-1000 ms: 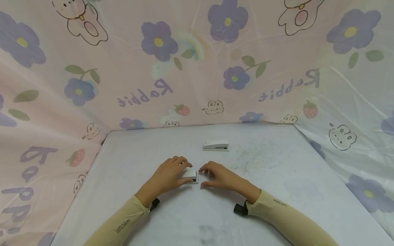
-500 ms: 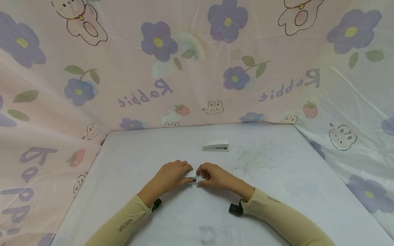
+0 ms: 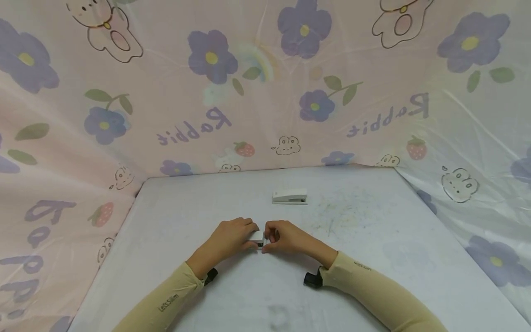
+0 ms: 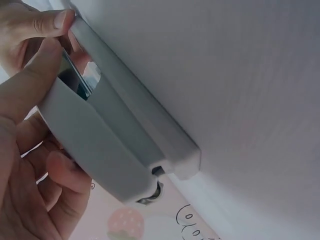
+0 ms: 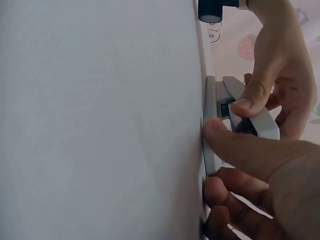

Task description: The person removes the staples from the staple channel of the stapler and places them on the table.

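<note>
A white stapler (image 3: 256, 236) sits on the table between both hands. My left hand (image 3: 229, 237) grips its upper arm, with the thumb on one side and the fingers on the other, as the left wrist view shows. At the stapler's other end my right hand (image 3: 288, 237) pinches the base (image 5: 210, 95) between thumb and fingers. A gap stands between the upper arm (image 4: 95, 135) and the base. The left hand covers much of the stapler in the head view.
A second white stapler (image 3: 289, 197) lies further back on the white table (image 3: 199, 193). Faint coloured marks (image 3: 352, 207) spot the surface to its right. A printed curtain (image 3: 265, 106) rises behind the table and at both sides.
My right hand has moved left to the stapler and its fingers have closed on the base. The left hand has shifted slightly and still holds the upper arm. The second stapler has stayed put.
</note>
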